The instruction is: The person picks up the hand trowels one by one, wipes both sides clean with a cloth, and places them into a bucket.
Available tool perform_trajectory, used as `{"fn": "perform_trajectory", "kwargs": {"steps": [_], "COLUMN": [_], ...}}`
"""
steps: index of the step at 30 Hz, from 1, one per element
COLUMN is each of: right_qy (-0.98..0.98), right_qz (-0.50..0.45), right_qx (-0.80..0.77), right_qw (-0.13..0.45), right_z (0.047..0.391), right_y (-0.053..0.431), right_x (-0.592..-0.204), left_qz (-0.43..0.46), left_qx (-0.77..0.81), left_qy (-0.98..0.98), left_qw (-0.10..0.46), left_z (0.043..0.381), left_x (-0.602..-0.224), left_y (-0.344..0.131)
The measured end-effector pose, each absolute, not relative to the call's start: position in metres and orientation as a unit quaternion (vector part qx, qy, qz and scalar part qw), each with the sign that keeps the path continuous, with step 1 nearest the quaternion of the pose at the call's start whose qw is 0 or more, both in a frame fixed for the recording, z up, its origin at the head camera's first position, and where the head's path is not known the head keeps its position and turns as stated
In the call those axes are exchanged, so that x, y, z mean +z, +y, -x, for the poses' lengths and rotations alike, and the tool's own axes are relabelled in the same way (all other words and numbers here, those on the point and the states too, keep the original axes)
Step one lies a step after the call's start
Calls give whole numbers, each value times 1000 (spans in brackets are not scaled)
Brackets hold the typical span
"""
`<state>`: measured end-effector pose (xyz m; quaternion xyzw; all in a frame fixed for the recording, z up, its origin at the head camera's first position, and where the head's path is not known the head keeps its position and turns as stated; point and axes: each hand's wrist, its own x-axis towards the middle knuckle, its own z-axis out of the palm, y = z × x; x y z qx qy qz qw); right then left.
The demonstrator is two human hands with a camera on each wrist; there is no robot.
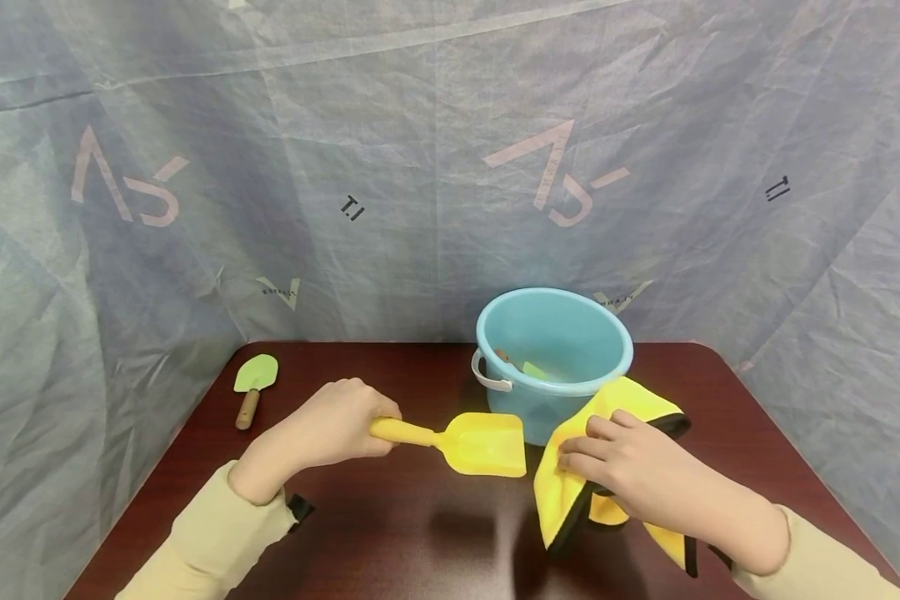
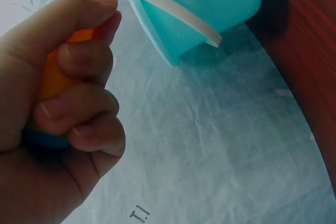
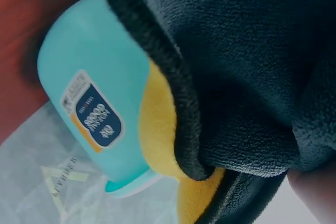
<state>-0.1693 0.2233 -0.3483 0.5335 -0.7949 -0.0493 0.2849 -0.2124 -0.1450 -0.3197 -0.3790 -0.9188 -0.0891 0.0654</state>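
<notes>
A yellow toy shovel [image 1: 483, 446] is held just below the middle of the head view, the person's left hand [image 1: 337, 425] curled round its handle, while at lower right the right hand [image 1: 633, 467] grips a yellow cloth [image 1: 557, 487] edged in black. Behind the cloth, right of centre, I see a light-blue bucket [image 1: 536, 408] with a green piece [image 1: 534, 370] inside; a wooden-handled green trowel [image 1: 255, 379] lies at left on the dark red table [image 1: 390, 517].
</notes>
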Motion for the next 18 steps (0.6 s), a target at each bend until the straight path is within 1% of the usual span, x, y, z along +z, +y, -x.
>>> {"fn": "perform_trajectory", "kwargs": {"steps": [4, 7, 13, 18], "right_qy": [-801, -818, -870, -902], "right_qz": [-524, -508, -439, -370], "right_qx": [-43, -16, 57, 167], "right_qw": [285, 268, 219, 144], "right_z": [170, 170, 169, 171], "right_y": [228, 230, 229, 225], "right_x": [-356, -362, -371, -375], "left_qz": [372, 372, 377, 375], "left_qx": [-94, -94, -105, -119], "left_qy": [-920, -919, -914, -910], "left_qw": [76, 88, 109, 128], "left_z": [212, 211, 209, 209], "left_x": [-315, -310, -298, -290], "left_y": [-148, -149, -146, -141]}}
